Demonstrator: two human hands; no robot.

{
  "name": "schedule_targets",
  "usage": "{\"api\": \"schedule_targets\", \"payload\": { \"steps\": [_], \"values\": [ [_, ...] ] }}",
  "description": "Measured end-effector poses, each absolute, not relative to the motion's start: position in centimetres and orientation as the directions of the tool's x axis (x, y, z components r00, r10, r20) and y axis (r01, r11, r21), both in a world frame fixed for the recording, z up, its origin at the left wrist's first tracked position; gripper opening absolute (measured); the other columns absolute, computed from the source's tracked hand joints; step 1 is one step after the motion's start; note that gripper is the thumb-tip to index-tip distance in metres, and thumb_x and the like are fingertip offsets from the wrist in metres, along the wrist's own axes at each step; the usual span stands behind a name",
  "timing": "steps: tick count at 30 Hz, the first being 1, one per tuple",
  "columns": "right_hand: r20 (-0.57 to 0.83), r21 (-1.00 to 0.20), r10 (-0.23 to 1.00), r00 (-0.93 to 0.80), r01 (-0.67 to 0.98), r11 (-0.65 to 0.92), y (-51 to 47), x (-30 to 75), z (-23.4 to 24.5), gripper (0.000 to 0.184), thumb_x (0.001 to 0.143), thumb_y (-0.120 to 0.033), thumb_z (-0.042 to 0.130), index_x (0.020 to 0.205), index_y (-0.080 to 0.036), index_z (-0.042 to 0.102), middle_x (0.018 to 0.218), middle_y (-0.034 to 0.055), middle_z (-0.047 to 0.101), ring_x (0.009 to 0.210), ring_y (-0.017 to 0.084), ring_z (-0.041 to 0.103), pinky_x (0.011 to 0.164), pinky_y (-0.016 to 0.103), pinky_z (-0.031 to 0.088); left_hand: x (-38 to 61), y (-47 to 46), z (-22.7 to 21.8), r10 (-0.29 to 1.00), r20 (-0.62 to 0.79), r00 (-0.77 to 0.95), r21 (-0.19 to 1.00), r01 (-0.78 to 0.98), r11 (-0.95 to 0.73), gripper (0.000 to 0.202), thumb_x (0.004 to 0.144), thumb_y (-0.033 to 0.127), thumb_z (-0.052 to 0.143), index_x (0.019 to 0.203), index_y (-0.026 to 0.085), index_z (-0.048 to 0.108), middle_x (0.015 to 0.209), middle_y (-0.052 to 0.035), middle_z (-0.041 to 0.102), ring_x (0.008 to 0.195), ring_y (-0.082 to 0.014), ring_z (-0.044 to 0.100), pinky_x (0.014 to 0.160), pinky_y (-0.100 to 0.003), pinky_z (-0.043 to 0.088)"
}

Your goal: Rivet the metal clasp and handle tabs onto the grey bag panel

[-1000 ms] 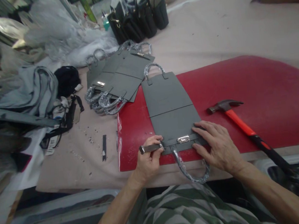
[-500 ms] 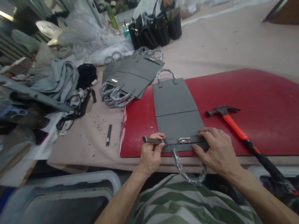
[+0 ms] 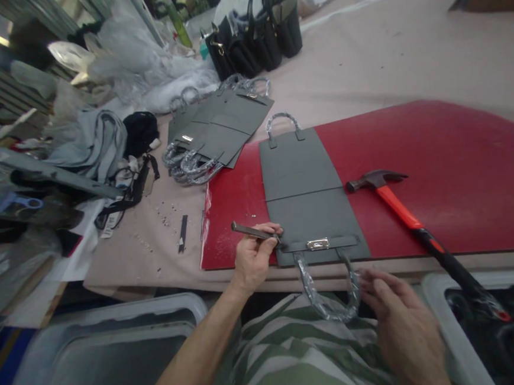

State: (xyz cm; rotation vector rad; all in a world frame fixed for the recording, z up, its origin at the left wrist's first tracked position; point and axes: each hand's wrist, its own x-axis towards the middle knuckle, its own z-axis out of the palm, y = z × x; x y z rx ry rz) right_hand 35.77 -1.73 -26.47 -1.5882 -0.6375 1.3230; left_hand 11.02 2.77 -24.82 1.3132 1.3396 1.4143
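A flat grey bag panel [image 3: 304, 195] with a metal clasp [image 3: 317, 244] lies on a red board [image 3: 436, 160]. Its plastic-wrapped handle [image 3: 330, 296] hangs over the table's near edge. My left hand [image 3: 254, 258] pinches a thin metal tool [image 3: 251, 232] whose tip rests at the panel's lower left corner. My right hand [image 3: 403, 323] is off the panel, below the table edge beside the handle, with its fingers loosely curled and nothing visible in them.
A hammer [image 3: 420, 227] with an orange and black handle lies on the board to the right. A stack of grey panels [image 3: 216, 130] and black bags [image 3: 253, 35] sit farther back. Cloth, straps and plastic clutter the left. Grey bins [image 3: 101, 359] stand below.
My right hand has lifted off the panel's lower edge and dropped below the table edge near the handle. My left hand keeps the tool at the corner.
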Motion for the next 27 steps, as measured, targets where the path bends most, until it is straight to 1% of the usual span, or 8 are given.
{"api": "schedule_targets", "payload": {
  "steps": [2, 4, 5, 7, 9, 14, 21, 27],
  "values": [
    [-0.678, -0.657, 0.734, -0.017, -0.433, -0.617, -2.0, 35.3, -27.3, 0.038, 0.073, -0.049, 0.079, 0.095, -0.019, 0.071, 0.108, 0.0132, 0.073, 0.099, 0.031, 0.071, 0.092, 0.050, 0.058, 11.1, 3.1, -24.7, 0.972, 0.167, -0.167, 0.983, 0.109, -0.150, 0.021, 0.095, 0.036, 0.066, 0.099, 0.016, 0.065, 0.113, -0.0119, 0.070, 0.101, -0.0223, 0.072, 0.092, -0.035, 0.059],
    [-0.696, -0.477, 0.659, -0.286, -0.502, -0.721, -1.7, 34.5, -27.7, 0.040, 0.069, -0.047, 0.084, 0.095, -0.018, 0.074, 0.112, 0.0153, 0.072, 0.106, 0.032, 0.070, 0.095, 0.049, 0.057, 11.2, 3.2, -24.7, 0.972, 0.164, -0.168, 0.984, 0.100, -0.148, 0.023, 0.094, 0.039, 0.067, 0.097, 0.016, 0.066, 0.111, -0.0118, 0.071, 0.100, -0.0224, 0.072, 0.092, -0.035, 0.059],
    [-0.670, -0.437, 0.648, -0.362, -0.513, -0.739, -1.5, 34.1, -27.7, 0.042, 0.068, -0.045, 0.086, 0.098, -0.018, 0.075, 0.114, 0.0150, 0.072, 0.108, 0.031, 0.069, 0.096, 0.048, 0.057, 11.2, 3.2, -24.7, 0.972, 0.161, -0.170, 0.985, 0.090, -0.148, 0.025, 0.094, 0.040, 0.067, 0.097, 0.016, 0.066, 0.110, -0.0119, 0.071, 0.099, -0.0224, 0.073, 0.091, -0.035, 0.059],
    [-0.599, -0.440, 0.667, -0.443, -0.514, -0.736, -1.1, 33.2, -27.0, 0.047, 0.066, -0.042, 0.089, 0.105, -0.020, 0.075, 0.118, 0.0132, 0.071, 0.111, 0.029, 0.068, 0.099, 0.045, 0.055, 11.1, 3.2, -24.8, 0.974, 0.145, -0.176, 0.989, 0.056, -0.137, 0.027, 0.093, 0.042, 0.068, 0.096, 0.015, 0.066, 0.110, -0.0124, 0.072, 0.099, -0.0228, 0.073, 0.091, -0.035, 0.060],
    [-0.543, -0.512, 0.693, -0.475, -0.467, -0.721, -0.8, 32.4, -26.0, 0.052, 0.065, -0.039, 0.091, 0.111, -0.021, 0.074, 0.121, 0.0119, 0.070, 0.111, 0.027, 0.068, 0.099, 0.042, 0.054, 11.0, 3.3, -25.0, 0.977, 0.105, -0.187, 0.994, -0.008, -0.108, 0.030, 0.091, 0.044, 0.070, 0.096, 0.015, 0.065, 0.110, -0.0126, 0.072, 0.098, -0.0231, 0.074, 0.090, -0.035, 0.060],
    [-0.514, -0.736, 0.780, -0.358, -0.284, -0.615, 0.3, 30.9, -24.5, 0.045, 0.066, -0.042, 0.092, 0.100, -0.018, 0.075, 0.100, 0.0105, 0.075, 0.087, 0.020, 0.071, 0.078, 0.029, 0.055, 10.6, 3.8, -25.3, 0.983, 0.010, -0.184, 0.979, -0.196, -0.047, 0.036, 0.086, 0.047, 0.076, 0.095, 0.014, 0.066, 0.106, -0.0121, 0.073, 0.096, -0.0237, 0.075, 0.089, -0.035, 0.060],
    [-0.593, -0.605, 0.713, -0.373, -0.379, -0.701, 3.3, 29.5, -24.1, 0.044, 0.062, -0.042, 0.094, 0.092, -0.013, 0.077, 0.092, 0.0129, 0.076, 0.083, 0.025, 0.074, 0.073, 0.032, 0.061, 10.4, 4.6, -24.9, 0.988, -0.032, -0.149, 0.972, -0.237, -0.004, 0.040, 0.085, 0.050, 0.077, 0.096, 0.014, 0.065, 0.107, -0.0124, 0.073, 0.096, -0.0234, 0.074, 0.088, -0.035, 0.060],
    [-0.593, -0.620, 0.711, -0.378, -0.348, -0.703, 4.2, 28.2, -22.8, 0.047, 0.058, -0.046, 0.096, 0.081, -0.011, 0.075, 0.075, 0.0097, 0.073, 0.063, 0.019, 0.069, 0.060, 0.027, 0.059, 10.5, 4.8, -23.9, 0.992, -0.016, -0.127, 0.985, -0.175, -0.006, 0.030, 0.086, 0.042, 0.073, 0.096, 0.014, 0.068, 0.104, -0.0117, 0.074, 0.094, -0.0213, 0.073, 0.085, -0.031, 0.059]
  ]
}}
